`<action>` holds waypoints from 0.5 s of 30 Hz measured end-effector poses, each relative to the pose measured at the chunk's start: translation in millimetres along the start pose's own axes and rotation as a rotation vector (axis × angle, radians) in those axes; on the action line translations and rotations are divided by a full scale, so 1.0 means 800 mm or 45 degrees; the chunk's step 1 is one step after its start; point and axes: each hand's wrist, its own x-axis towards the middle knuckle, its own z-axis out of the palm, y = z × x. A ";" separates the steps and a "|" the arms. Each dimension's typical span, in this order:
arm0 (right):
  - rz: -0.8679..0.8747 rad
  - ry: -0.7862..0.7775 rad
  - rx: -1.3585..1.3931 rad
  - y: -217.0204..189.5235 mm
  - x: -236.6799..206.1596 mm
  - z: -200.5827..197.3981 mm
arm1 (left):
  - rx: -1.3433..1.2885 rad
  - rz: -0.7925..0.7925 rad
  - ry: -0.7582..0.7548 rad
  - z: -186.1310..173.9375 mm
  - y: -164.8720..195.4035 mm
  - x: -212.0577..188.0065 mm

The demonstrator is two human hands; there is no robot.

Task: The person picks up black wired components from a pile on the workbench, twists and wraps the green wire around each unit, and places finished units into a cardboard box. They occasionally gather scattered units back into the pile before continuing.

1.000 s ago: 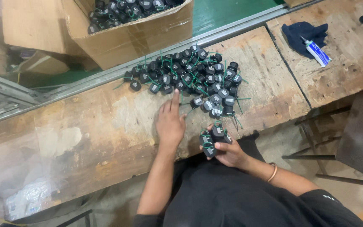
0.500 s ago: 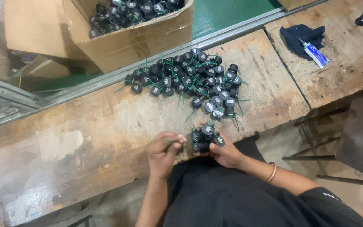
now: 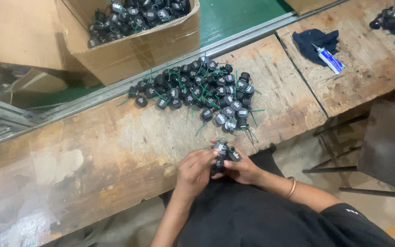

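Head view: both hands are working a small cluster of round black parts at the near edge of the wooden bench.

Fingers of the left hand [image 3: 196, 170] are curling closed against the bunch of black parts [image 3: 222, 155], while the right hand [image 3: 242, 170] is cupping and gripping the same bunch from below; both are touching it, just over the bench [image 3: 115, 142] edge, above the dark lap. Beyond the hands a pile of matching black parts [image 3: 197, 89] with green wires is lying well apart on the bench. Further back a cardboard box [image 3: 133, 43] is holding more of them. Far right, a blue cloth [image 3: 314, 41] and a small white tube [image 3: 329, 60] are lying touching on the next bench, with a few more black parts [image 3: 394, 18] near the corner. A dark metal stool [image 3: 385, 146] is standing right of the person.
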 end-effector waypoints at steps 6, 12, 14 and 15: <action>0.020 -0.045 0.041 0.002 0.001 -0.004 | -0.009 0.116 -0.122 -0.023 -0.002 -0.006; 0.076 -0.028 -0.058 0.009 -0.004 -0.016 | -0.225 -0.364 -0.040 -0.001 -0.001 -0.008; 0.066 -0.025 -0.039 0.010 -0.005 -0.018 | -0.379 -0.460 0.100 0.009 0.004 -0.008; 0.060 -0.023 -0.027 0.011 -0.006 -0.019 | -0.308 -0.432 0.113 0.013 0.007 -0.008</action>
